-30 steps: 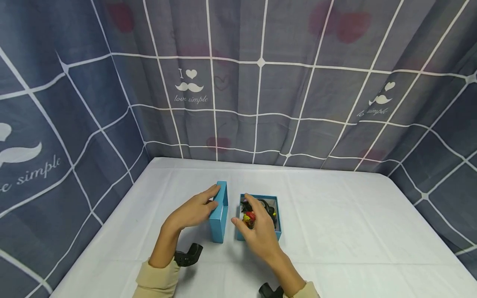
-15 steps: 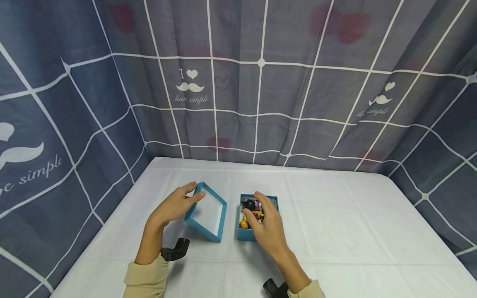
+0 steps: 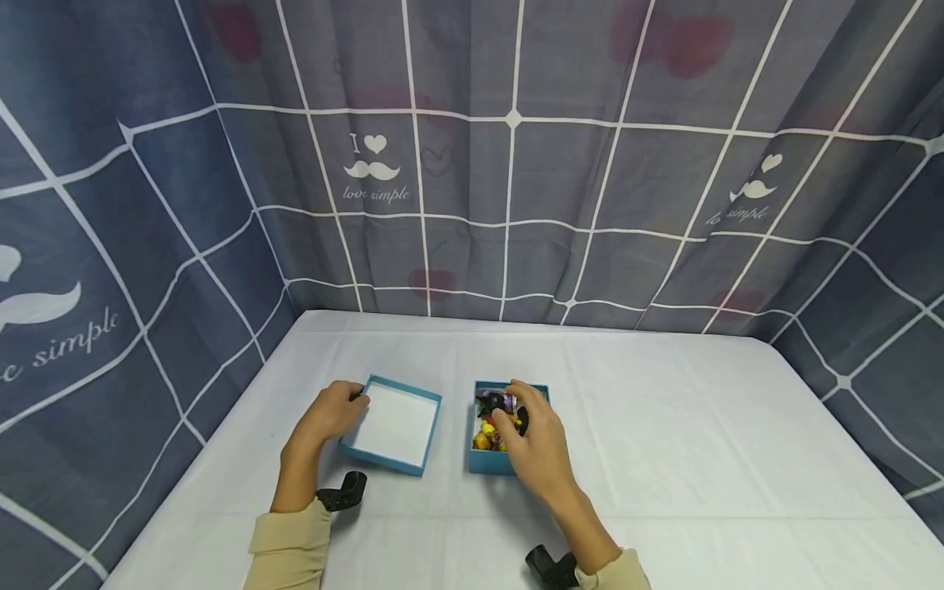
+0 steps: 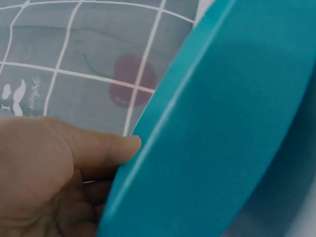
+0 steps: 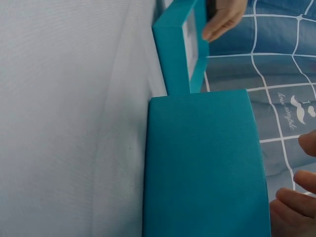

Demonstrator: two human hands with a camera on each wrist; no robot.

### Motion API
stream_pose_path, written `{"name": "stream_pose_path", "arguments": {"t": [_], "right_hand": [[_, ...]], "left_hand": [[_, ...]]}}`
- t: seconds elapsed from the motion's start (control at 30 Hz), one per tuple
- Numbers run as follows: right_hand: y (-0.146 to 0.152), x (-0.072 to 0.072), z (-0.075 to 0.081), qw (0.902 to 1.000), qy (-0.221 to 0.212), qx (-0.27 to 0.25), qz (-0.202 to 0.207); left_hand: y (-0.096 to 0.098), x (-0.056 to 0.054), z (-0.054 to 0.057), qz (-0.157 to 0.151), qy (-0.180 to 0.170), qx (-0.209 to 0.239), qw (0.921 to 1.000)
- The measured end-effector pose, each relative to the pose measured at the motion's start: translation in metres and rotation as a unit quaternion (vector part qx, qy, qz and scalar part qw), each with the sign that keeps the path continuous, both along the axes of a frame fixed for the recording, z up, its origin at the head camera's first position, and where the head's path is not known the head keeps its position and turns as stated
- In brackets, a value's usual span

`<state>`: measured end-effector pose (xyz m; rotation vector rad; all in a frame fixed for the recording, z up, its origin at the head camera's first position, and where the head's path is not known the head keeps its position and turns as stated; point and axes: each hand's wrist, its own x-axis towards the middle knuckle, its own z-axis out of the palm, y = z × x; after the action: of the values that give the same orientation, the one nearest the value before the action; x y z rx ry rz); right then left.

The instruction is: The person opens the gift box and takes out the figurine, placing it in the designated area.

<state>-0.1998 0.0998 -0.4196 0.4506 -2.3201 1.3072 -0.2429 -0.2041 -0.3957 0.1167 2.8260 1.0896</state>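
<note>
A blue box lid (image 3: 400, 424) stands inside up on the left of the table, its white inner face showing and its left edge in my left hand (image 3: 330, 414). In the left wrist view, the thumb (image 4: 111, 148) presses the edge of the teal lid wall (image 4: 197, 133), other fingers curled partly behind it. A blue open box (image 3: 490, 464) sits to the right, holding several small colourful toy figures (image 3: 487, 438), yellow, black and purple. My right hand (image 3: 542, 449) hovers over the box's right side with fingers loosely bent and apart, hiding part of the contents.
A white cloth covers the table (image 3: 664, 442). A dark grey checked curtain (image 3: 560, 180) with white lines hangs behind and at both sides. Black camera mounts (image 3: 344, 492) show at both wrists, below the hands.
My left hand has tipped the lid from upright on its edge to lying nearly flat, inside up, moving left and down. The right hand has shifted slightly right over the box.
</note>
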Motion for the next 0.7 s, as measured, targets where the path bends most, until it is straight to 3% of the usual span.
{"name": "stream_pose_path", "arguments": {"t": [0.2, 0.4, 0.7], "right_hand": [[0.004, 0.001, 0.002, 0.9995, -0.028, -0.009, -0.008], [0.008, 0.000, 0.000, 0.9989, -0.045, -0.008, -0.011], [0.012, -0.002, -0.001, 0.9988, -0.047, -0.008, -0.014]], "left_hand": [[-0.001, -0.002, -0.011, 0.038, 0.008, -0.034, 0.9987], [0.000, 0.000, -0.014, 0.068, 0.012, -0.058, 0.9960], [-0.002, -0.001, -0.015, 0.082, 0.008, -0.052, 0.9953]]}}
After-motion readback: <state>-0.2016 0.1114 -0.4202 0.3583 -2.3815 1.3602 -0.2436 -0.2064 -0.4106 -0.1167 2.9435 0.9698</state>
